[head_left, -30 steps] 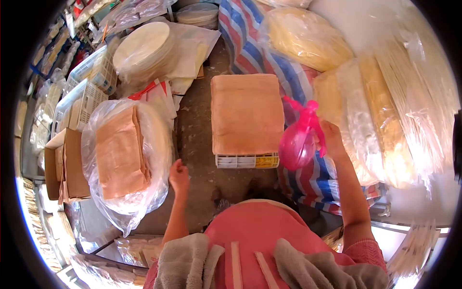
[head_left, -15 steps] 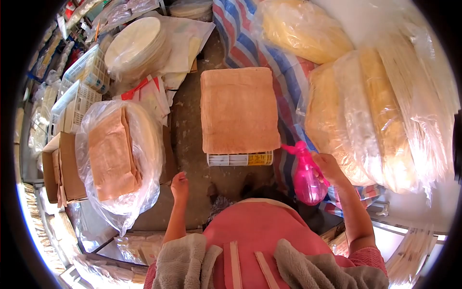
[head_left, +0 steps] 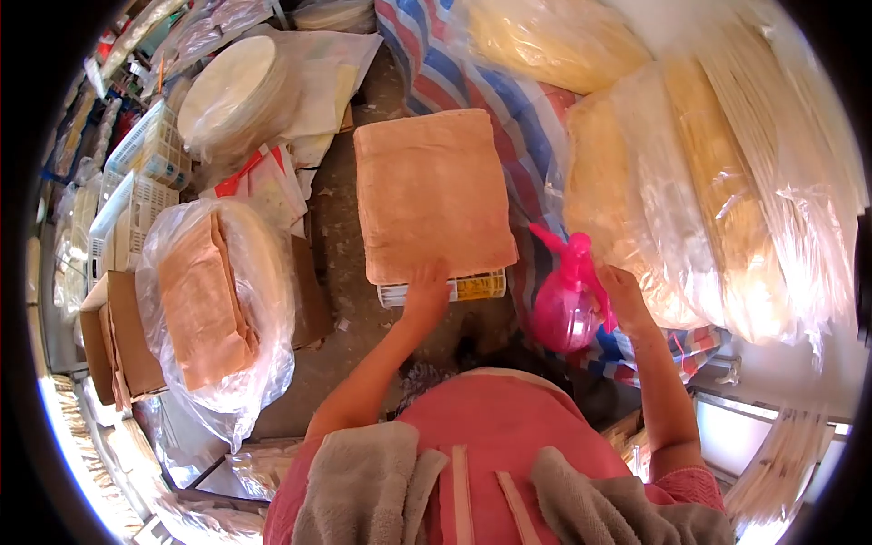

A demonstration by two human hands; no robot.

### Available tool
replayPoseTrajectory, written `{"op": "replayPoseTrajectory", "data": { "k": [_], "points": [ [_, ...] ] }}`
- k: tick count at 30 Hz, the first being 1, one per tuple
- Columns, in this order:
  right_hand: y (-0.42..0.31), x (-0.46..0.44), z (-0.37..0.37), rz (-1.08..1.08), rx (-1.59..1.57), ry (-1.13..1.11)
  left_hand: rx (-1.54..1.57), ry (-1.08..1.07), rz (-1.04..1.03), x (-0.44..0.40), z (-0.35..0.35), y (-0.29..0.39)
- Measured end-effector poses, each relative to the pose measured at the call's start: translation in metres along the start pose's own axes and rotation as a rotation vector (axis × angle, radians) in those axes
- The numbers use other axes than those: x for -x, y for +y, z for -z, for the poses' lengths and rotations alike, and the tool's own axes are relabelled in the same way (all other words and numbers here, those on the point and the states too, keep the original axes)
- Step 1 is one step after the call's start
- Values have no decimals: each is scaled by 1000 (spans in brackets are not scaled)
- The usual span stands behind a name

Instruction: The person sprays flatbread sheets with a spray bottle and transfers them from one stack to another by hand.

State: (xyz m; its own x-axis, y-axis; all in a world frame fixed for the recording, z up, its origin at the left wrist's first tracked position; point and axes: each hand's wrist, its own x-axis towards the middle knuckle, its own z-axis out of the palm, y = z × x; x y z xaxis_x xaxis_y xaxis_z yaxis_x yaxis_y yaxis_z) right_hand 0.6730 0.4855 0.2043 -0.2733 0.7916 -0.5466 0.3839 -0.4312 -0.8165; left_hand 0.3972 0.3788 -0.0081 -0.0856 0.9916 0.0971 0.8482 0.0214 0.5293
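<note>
Striped tarpaulin [head_left: 513, 127] alongside; right fingers [head_left: 612, 278] clamp pink bottle [head_left: 563, 320]; left fingers [head_left: 431, 271] touch brown sheets [head_left: 432, 195] (grip unclear).

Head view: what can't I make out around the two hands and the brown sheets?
All in the head view:
Left hand: exact fingertip placement at the near edge of the brown sheet stack; too small to tell.
Right hand: some fingers, hidden by the pink spray bottle.
White basket: most of it, covered by the stack.
</note>
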Motion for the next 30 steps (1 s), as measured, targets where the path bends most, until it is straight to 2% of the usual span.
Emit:
{"op": "replayPoseTrajectory", "data": {
  "k": [3,6,9,11,18,21,24,27,30],
  "points": [
    [18,12,14,-81,194,65,-175,-47,-144,-35,-10,22],
    [44,22,43,-85,134,188,-391,-147,-171,-57,-31,15],
    [56,39,65,-111,-16,255,-342,-209,-176,-66,-37,3],
    [59,46,65,-71,-97,297,-363,-173,-227,-66,-42,-4],
    [65,46,71,-73,-64,234,-617,-300,-336,-66,-21,19],
    [63,45,67,-74,-45,245,-556,51,-415,-71,-19,14],
    [58,46,62,-47,-25,215,-669,20,-245,-87,-10,0],
    [47,47,50,-7,19,143,-558,52,-269,-106,13,-23],
    [32,49,39,-17,34,96,-353,144,-280,-114,74,-4]
  ]
}}
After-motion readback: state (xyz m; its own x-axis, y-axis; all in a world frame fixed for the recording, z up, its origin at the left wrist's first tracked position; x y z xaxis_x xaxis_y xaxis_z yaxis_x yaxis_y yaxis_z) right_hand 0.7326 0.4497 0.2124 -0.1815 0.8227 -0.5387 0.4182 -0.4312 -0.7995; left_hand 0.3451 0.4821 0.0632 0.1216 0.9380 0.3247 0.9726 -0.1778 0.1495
